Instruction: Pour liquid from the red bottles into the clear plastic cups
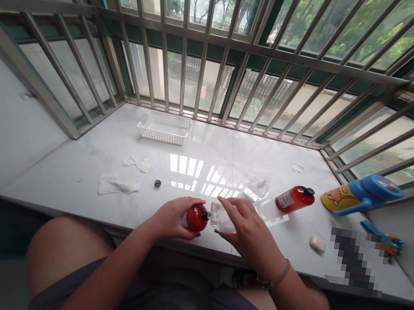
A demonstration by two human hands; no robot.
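Note:
My left hand [175, 217] is wrapped round a red bottle [196, 218] with a pale label and an uncapped black neck. The bottle is tilted, its neck pointing right. In my right hand [246, 227] is a clear glass bottle [223, 218], tipped so that its mouth meets the red bottle's neck; whether liquid is passing I cannot tell. A small black cap [157, 184] lies on the white sill to the left. Beyond my right hand, a crumpled clear plastic piece [257, 187] rests on the surface.
A white perforated basket [163, 129] stands at the back left. Crumpled tissues [118, 184] lie at left. On the right are a second red bottle [295, 199], a blue and yellow flask [361, 194], a soap-like pale block [317, 244] and a blue-orange item [383, 237]. Metal bars [226, 42] border the sill.

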